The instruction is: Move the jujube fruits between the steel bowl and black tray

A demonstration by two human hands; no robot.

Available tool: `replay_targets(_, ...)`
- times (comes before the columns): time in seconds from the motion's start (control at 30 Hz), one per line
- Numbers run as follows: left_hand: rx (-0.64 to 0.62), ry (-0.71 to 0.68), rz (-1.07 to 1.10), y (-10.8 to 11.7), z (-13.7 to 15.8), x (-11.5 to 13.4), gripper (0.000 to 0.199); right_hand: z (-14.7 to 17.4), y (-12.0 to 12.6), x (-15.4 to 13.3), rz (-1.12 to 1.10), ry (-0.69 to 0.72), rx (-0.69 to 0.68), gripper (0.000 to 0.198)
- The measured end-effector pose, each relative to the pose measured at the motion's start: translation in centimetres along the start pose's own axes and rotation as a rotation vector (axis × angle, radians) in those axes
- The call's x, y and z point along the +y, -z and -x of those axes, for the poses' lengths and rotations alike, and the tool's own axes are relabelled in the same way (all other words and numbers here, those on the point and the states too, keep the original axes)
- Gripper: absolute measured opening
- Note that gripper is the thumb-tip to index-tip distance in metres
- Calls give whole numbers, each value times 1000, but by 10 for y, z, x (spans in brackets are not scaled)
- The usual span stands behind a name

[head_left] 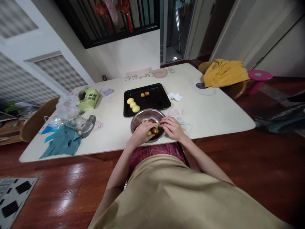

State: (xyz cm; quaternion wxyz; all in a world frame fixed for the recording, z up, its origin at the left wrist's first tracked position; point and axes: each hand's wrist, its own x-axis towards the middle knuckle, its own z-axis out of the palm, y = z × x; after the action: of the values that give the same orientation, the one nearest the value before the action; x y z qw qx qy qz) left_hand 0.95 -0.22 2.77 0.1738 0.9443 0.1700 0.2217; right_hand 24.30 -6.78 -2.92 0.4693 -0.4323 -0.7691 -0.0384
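A metal bowl (135, 118) stands at the table's near edge with several red-and-green jujubes (155, 131) in it. My left hand (141, 133) reaches into the bowl from the left, its fingers curled over the fruit and closed around jujubes; its palm hides part of them. Over the bowl's right rim, my right hand (172, 128) has bent, slightly parted fingers, with no object visible in them. Just behind the bowl lies a black tray (154, 103). Three yellow-green fruits (132, 105) form a row at its left, and two small jujubes (145, 94) sit farther back.
A white table (209, 117) bears a crumpled tissue (175, 96) right of the tray. On the left are a green tissue pack (90, 98), a clear plastic bag (68, 106), a transparent container (83, 124) and a teal cloth (63, 142). A yellow garment (224, 73) drapes a chair at right.
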Motion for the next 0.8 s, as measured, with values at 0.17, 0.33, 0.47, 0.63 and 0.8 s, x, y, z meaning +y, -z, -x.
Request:
replay_targets(0.17, 15, 15, 12, -1, 5, 0, 28, 0, 0, 1, -21, -2, -12, 32)
replay_targets(0.33, 291, 52, 46, 2, 25, -1, 18, 2, 1, 2, -15, 1, 3, 34)
replay_targets(0.47, 529, 25, 123, -1, 40, -10, 17, 3, 2, 2, -66, -14, 14, 35)
replay_targets(0.63, 674, 16, 180, -15, 45, -19, 26, -12, 10, 14, -180, -92, 87, 36)
replay_targets(0.8, 640, -19, 181, -20, 44, -18, 28, -70, 7, 58, -33, -155, 25, 22)
